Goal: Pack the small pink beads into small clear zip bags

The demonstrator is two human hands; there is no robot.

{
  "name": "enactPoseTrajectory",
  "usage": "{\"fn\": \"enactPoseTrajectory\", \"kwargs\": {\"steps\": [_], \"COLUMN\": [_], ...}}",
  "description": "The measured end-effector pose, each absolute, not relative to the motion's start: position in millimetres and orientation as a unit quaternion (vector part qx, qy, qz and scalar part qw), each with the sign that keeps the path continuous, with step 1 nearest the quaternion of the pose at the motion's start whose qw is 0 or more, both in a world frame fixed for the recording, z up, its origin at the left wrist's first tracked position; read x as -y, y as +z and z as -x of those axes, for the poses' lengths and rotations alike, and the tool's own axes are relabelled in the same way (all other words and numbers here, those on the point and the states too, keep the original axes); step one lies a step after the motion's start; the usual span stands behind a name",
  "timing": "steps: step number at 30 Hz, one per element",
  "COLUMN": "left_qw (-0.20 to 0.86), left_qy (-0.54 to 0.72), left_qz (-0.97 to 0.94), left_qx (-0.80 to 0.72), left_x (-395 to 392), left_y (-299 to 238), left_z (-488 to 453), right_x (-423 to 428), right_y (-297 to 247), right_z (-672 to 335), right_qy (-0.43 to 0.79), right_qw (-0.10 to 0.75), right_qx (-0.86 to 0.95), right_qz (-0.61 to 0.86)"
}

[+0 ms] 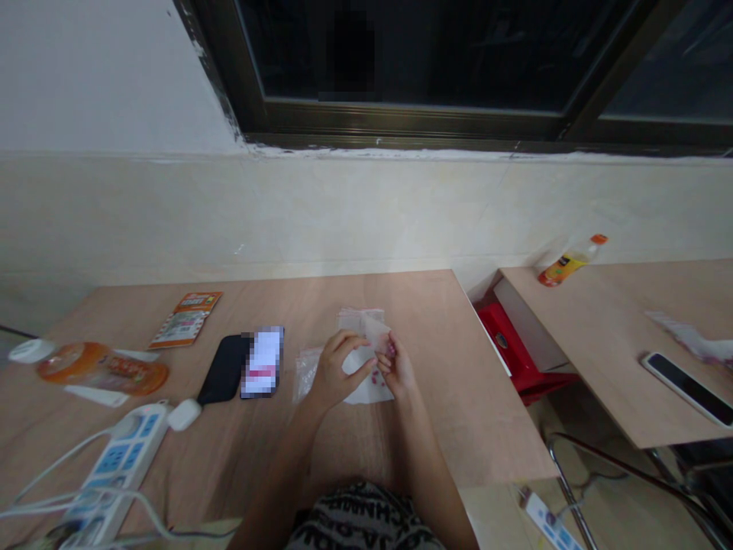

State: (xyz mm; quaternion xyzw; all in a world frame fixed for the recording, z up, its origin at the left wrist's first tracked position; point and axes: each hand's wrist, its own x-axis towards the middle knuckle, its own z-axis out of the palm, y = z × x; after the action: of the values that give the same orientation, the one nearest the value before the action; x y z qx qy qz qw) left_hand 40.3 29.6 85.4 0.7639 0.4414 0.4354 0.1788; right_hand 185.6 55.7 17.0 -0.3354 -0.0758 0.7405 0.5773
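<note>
In the right hand (401, 372), a bag (376, 333) seemingly slants lengthwise up-left.

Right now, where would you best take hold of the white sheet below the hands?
Probably by the near edge of the white sheet, coming in low from the person's side. It looks thin and flat, and that edge is bare, while small reddish pieces lie farther in. Keeping it level should help stop them sliding.

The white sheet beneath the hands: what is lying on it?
Small reddish pieces lie on the white sheet. The left hand and right hand cover parts; anything there cannot be seen.
</note>
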Motion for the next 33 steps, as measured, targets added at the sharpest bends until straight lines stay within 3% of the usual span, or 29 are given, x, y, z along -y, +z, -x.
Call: {"fn": "enactPoseTrajectory", "kwargs": {"steps": [8,21,33], "left_qw": [0.187,0.193,0.209], "left_qy": [0.463,0.404,0.423], "left_qz": [-0.74,-0.763,-0.739], "left_qx": [-0.45,-0.467,-0.48], "left_x": [-31,-37,-37], "left_y": [87,82,83], "left_z": [-39,-41,-40], "right_x": [-56,-55,-55], "right_y": [14,6,8], "right_z": [-184,-182,-179], "right_qy": [0.75,0.752,0.766], "right_qw": [0.57,0.551,0.552], "right_qx": [0.048,0.099,0.023], "right_qz": [0.333,0.347,0.329]}}
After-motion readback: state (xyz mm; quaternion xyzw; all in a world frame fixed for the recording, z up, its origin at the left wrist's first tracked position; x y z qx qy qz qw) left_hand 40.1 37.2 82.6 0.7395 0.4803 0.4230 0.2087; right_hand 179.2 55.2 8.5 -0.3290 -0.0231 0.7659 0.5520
